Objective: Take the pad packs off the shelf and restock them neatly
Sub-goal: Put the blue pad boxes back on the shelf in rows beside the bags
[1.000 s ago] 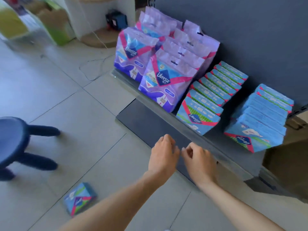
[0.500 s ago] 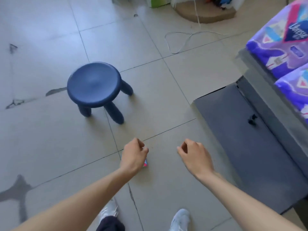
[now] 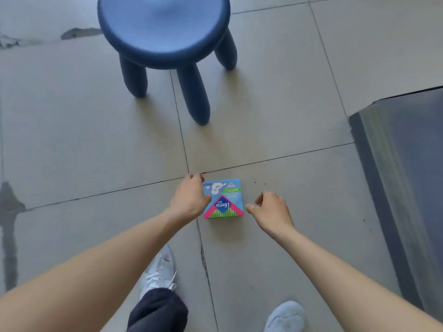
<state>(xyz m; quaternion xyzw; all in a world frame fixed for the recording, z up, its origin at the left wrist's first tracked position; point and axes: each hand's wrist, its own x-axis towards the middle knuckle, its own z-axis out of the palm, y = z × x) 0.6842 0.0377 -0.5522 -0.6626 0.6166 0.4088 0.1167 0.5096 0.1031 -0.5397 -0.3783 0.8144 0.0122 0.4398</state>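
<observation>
One small blue pad pack with a pink triangle and green stripes lies flat on the tiled floor. My left hand is over the pack's left edge with loosely curled fingers and hides that edge; I cannot tell whether it touches. My right hand hovers just right of the pack, loosely curled, thumb pointing at the pack with a small gap between them. It holds nothing. The shelf's packs are out of view.
A dark blue round stool stands on the floor just beyond the pack. The shelf's dark grey base plate runs along the right side. My white shoes are below the hands.
My view has swung from the shelf down to the floor. Both hands have come down beside the fallen pack, which now shows between them; the stool is nearer the top.
</observation>
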